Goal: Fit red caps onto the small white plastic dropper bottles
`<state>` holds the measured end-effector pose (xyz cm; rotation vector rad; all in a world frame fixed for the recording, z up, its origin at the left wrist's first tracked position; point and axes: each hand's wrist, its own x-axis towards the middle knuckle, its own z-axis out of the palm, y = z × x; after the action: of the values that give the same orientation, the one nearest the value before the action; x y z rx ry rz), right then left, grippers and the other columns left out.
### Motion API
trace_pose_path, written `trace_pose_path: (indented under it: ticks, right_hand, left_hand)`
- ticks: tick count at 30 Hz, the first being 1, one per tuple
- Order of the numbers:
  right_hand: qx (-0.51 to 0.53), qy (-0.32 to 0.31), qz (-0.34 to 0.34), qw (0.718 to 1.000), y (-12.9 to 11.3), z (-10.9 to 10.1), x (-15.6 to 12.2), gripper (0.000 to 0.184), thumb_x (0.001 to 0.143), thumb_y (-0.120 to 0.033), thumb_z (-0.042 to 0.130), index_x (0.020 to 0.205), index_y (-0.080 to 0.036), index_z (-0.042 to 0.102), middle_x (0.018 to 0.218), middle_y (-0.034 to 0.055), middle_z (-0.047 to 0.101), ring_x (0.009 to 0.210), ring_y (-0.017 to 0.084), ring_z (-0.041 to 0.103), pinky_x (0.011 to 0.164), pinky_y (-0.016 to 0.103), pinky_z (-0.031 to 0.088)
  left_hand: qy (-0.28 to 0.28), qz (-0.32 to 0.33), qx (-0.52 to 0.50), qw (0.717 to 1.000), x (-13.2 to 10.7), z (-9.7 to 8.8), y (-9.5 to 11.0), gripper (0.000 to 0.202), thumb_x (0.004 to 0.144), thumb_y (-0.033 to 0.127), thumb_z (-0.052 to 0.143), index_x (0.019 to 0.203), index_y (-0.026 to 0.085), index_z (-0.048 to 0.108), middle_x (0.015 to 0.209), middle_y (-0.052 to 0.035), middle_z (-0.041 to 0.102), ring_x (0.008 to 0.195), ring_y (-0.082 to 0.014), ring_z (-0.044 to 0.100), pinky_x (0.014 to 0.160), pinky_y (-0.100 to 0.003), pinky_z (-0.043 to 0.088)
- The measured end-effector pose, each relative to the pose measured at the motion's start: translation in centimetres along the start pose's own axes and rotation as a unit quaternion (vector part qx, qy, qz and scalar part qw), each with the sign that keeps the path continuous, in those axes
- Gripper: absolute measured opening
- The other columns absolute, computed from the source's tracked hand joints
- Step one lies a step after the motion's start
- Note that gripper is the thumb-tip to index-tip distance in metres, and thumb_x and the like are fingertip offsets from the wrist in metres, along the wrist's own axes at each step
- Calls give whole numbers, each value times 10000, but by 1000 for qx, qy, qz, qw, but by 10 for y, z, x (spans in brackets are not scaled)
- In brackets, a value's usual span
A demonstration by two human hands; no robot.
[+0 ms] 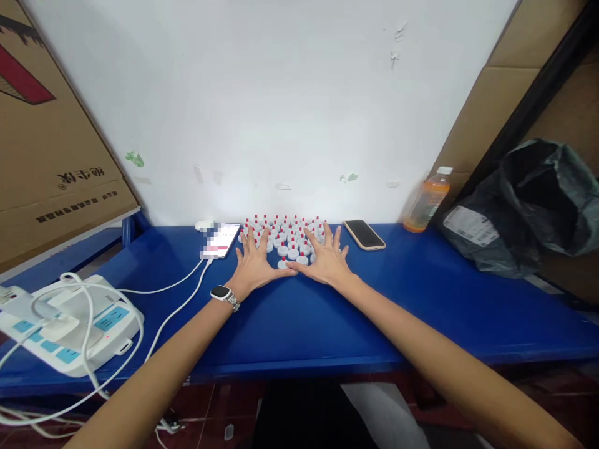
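Both of my arms reach forward over a blue table (327,312). My left hand (255,259) lies flat with its fingers spread, a watch on its wrist. Beside it, my right hand (325,257) is also flat and spread, and the two thumbs almost meet. Under and just beyond the fingertips stands a cluster of several small white caps with red tips (290,237), close to the white wall. Neither hand holds anything; the fingertips rest at the near edge of the cluster.
A lit phone (221,240) on a white cable lies left of the caps, and a dark phone (364,234) lies right. An orange drink bottle (427,201) and a black plastic bag (528,206) sit farther right. A white power strip (65,324) and cardboard boxes are at left.
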<state>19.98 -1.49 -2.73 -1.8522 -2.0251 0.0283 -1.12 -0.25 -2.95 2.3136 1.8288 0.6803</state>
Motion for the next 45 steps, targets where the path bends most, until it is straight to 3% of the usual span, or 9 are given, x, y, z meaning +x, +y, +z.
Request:
trace_pose_path:
  ticks: [5, 9, 14, 17, 21, 28, 34, 41, 45]
  right_hand:
    - [15, 0, -12, 1000, -2, 9, 16, 974, 758, -811, 530, 1571, -395, 192, 1672, 77, -61, 1487, 489, -96, 1041, 744, 266]
    - [28, -2, -4, 1000, -5, 9, 23, 962, 760, -814, 523, 1567, -395, 209, 1672, 76, -44, 1489, 488, -89, 1048, 765, 231]
    - [41, 28, -10, 999, 3, -1, 14, 1076, 694, -847, 561, 1577, -383, 160, 1659, 65, -154, 1472, 495, -169, 1049, 814, 124]
    - [57, 14, -8, 998, 10, -4, 10, 1152, 646, -849, 609, 1581, -376, 130, 1645, 69, -210, 1462, 505, -189, 1035, 815, 178]
    - [73, -18, -9, 997, 11, 2, 14, 1086, 666, -802, 645, 1566, -387, 201, 1643, 77, -210, 1465, 521, -148, 1025, 805, 219]
    - [52, -3, -34, 998, 7, 15, 28, 974, 716, -744, 657, 1544, -388, 289, 1657, 58, -157, 1477, 503, -123, 1074, 746, 230]
    - [68, -2, -22, 997, 7, 17, 38, 987, 696, -813, 610, 1532, -372, 327, 1665, 85, -77, 1484, 479, -136, 1084, 739, 216]
    - [73, 5, -21, 997, 13, 11, 26, 1022, 719, -787, 610, 1567, -382, 209, 1666, 89, -89, 1484, 484, -142, 1084, 782, 135]
    - [80, -6, -39, 996, 15, 10, 9, 882, 820, -706, 564, 1565, -388, 215, 1668, 71, -117, 1487, 472, -149, 1098, 758, 171]
  left_hand:
    - [0, -9, -21, 1000, 12, 9, 0, 1339, 547, 835, 697, 1594, 250, 102, 1650, -206, -129, 1499, -478, -92, 1146, -712, 128]
    - [3, 2, -34, 999, 17, 10, 3, 1336, 540, 822, 715, 1585, 211, 149, 1648, -209, -131, 1516, -445, -55, 1187, -632, 163]
    - [27, 2, -10, 1000, 15, 3, -2, 1379, 535, 827, 712, 1594, 225, 67, 1649, -196, -156, 1500, -477, -93, 1151, -703, 148]
    - [20, -5, 3, 1000, 19, -1, -10, 1446, 503, 824, 731, 1595, 208, 11, 1637, -222, -177, 1485, -507, -106, 1128, -736, 134]
    - [-2, -4, 13, 1000, 27, 1, -19, 1469, 477, 825, 742, 1595, 209, 15, 1636, -245, -146, 1480, -517, -102, 1116, -757, 90]
    - [-11, 14, -48, 999, 36, 6, -19, 1409, 483, 799, 767, 1578, 225, 90, 1642, -249, -72, 1506, -478, -31, 1161, -684, 148]
    - [-24, 11, -81, 996, 44, 6, -13, 1420, 454, 795, 783, 1568, 196, 137, 1633, -251, -112, 1510, -473, 10, 1194, -614, 183]
    - [11, 23, -70, 997, 30, 8, -9, 1379, 490, 827, 741, 1565, 202, 146, 1642, -219, -107, 1513, -460, -41, 1202, -622, 162]
    - [7, -10, -69, 998, 14, 9, -3, 1309, 602, 830, 670, 1574, 156, 107, 1636, -253, -88, 1510, -465, -33, 1202, -616, 155]
